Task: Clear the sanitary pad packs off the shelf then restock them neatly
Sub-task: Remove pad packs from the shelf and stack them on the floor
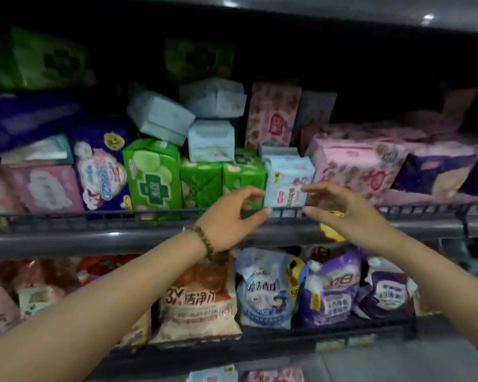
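A light blue pad pack (286,183) stands upright at the front of the middle shelf (122,241), behind the wire rail. My left hand (232,216) is at its left edge and my right hand (340,213) at its right edge, fingers spread and loosely curved around it. I cannot tell whether the fingertips touch the pack. Left of it stand three green packs (153,177). Pale blue packs (160,117) lie piled loosely on top of them. A tall pink floral pack (272,114) stands behind.
Pink and purple packs (356,164) fill the shelf's right side, purple and pink ones (102,172) the left. The shelf below holds detergent pouches (265,290). A yellow price tag (331,230) hangs on the shelf edge under my right hand. A dark shelf overhangs above.
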The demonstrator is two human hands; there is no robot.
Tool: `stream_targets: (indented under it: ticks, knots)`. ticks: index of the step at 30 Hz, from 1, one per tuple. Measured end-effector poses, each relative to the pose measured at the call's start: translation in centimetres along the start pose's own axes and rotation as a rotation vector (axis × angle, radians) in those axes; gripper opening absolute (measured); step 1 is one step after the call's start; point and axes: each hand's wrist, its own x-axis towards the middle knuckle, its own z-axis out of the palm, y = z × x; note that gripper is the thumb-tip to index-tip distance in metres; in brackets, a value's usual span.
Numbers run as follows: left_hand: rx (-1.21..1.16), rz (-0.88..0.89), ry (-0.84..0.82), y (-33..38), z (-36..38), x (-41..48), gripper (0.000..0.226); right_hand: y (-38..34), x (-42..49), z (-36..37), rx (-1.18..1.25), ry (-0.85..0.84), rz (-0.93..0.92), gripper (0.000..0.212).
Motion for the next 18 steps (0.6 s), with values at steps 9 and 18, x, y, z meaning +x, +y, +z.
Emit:
stream_targets:
  ticks: [9, 18]
  knots:
    - [0.21, 0.122, 0.031, 5.6, 1.0, 9.4, 0.072, 2.5, 5.8, -9.5, -0.402, 0.165, -0.064, 0.081]
    - [0.214, -0.008, -0.107, 6.6, 4.3, 15.3, 0.108, 6.3, 8.9, -11.8, -0.462, -0.046, 0.016, 0.104]
